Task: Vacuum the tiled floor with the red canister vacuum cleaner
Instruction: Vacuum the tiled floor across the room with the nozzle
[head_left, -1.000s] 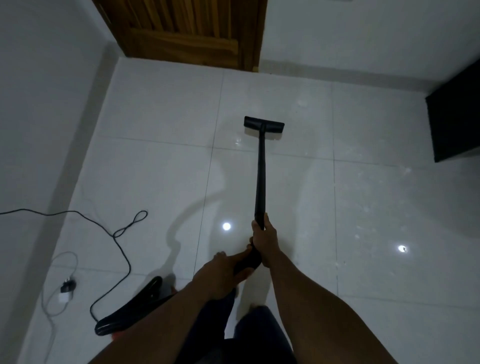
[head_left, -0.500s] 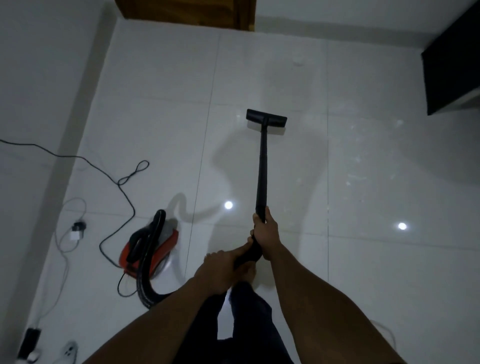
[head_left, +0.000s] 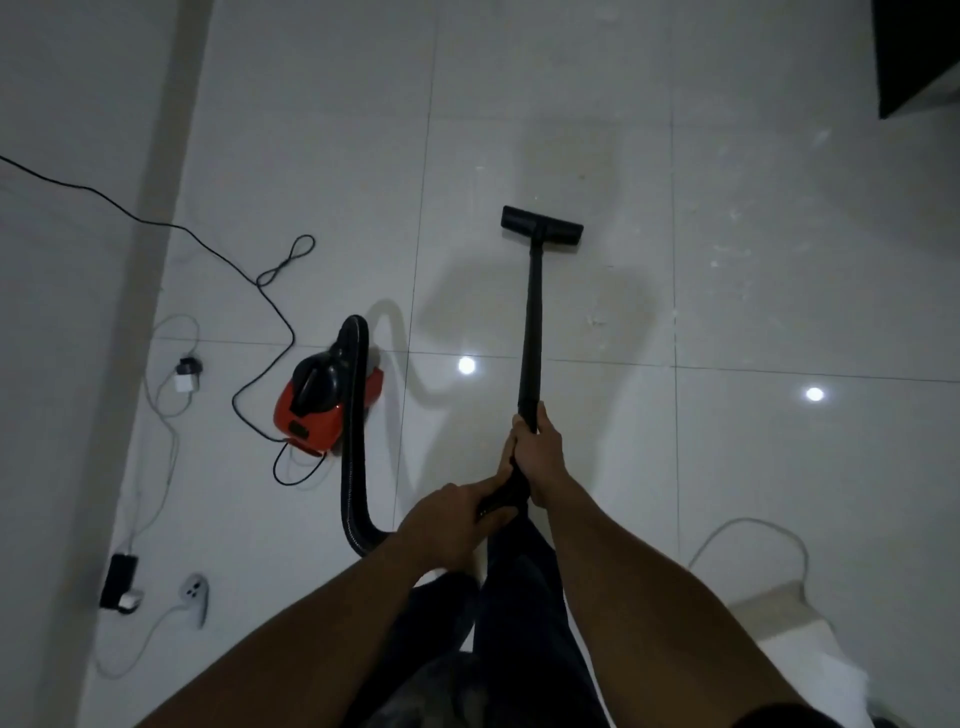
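Note:
The red canister vacuum sits on the white tiled floor, left of centre. Its black hose arches over the canister and curves down to the handle in my hands. A black wand runs straight ahead from my hands to the flat black floor nozzle, which rests on the tiles. My right hand grips the wand's lower end. My left hand is closed on the handle just behind it. My dark-trousered legs stand below my hands.
A black power cord loops over the floor from the left wall to the canister. White cables, a charger plug and a power strip lie along the left wall. A dark cabinet stands top right. A white object with a cable lies bottom right.
The view has tilted down and back: the door has left the frame and the red canister has come fully into sight. The nozzle has drawn back over the tiles towards me.

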